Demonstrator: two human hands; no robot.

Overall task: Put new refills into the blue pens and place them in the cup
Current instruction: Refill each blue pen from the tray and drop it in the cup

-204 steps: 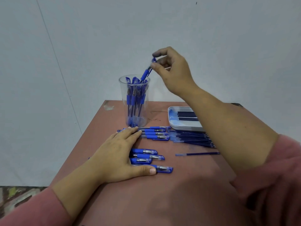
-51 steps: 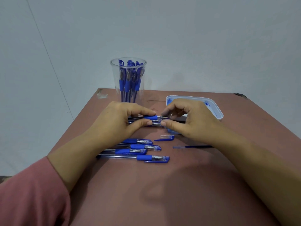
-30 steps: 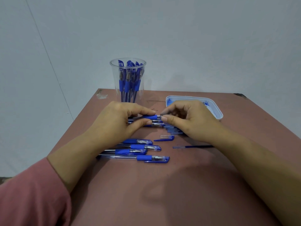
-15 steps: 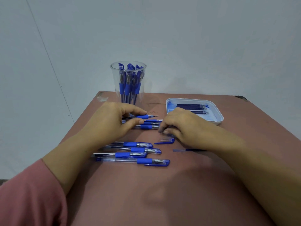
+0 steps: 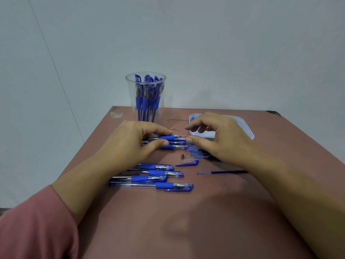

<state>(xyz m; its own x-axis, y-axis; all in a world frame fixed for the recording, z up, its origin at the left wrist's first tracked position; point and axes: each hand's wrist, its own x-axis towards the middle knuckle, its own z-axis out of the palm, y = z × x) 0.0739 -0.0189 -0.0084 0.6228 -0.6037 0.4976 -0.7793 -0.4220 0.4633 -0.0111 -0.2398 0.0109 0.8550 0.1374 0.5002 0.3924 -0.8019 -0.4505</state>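
The left hand pinches a blue pen between thumb and forefinger, holding it level just above the table, its thin point bare and facing right. The right hand hovers at that point with fingers loosely bent and apart, gripping nothing. A small metal tip and a blue cap lie just below the held pen, and a loose refill lies near the right wrist. Four capped pens lie in a row by the left wrist. Behind the left hand stands the clear cup with finished pens inside; a tray sits behind the right hand.
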